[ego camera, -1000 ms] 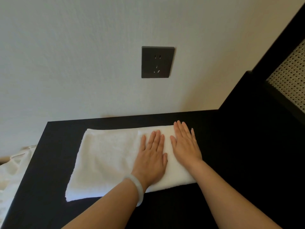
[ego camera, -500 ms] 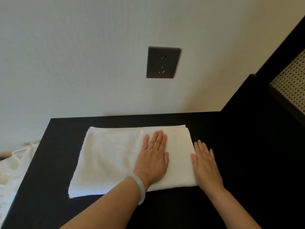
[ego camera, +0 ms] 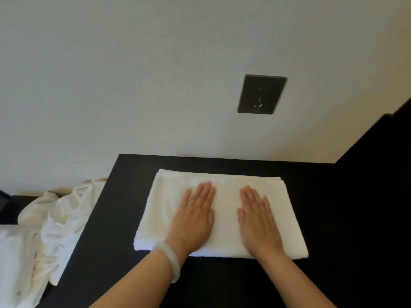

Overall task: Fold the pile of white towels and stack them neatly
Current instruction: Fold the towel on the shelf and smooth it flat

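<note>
A folded white towel (ego camera: 224, 201) lies flat on the black table (ego camera: 115, 241), its long side running left to right. My left hand (ego camera: 194, 218) presses palm-down on the towel's middle with straight fingers; a pale bangle sits on that wrist. My right hand (ego camera: 259, 221) lies flat on the towel's right half, fingers straight and pointing toward the wall. A heap of unfolded white towels (ego camera: 51, 230) sits off the table's left edge.
The table butts against a white wall with a dark socket plate (ego camera: 261, 94). A tall black furniture panel (ego camera: 378, 174) rises at the right. Bare black tabletop shows in front of the towel and to its left.
My right hand moved from the tabletop beside the towel's right edge back onto the towel. The left hand stayed pressed on it. The view swung left, showing more of the heap.
</note>
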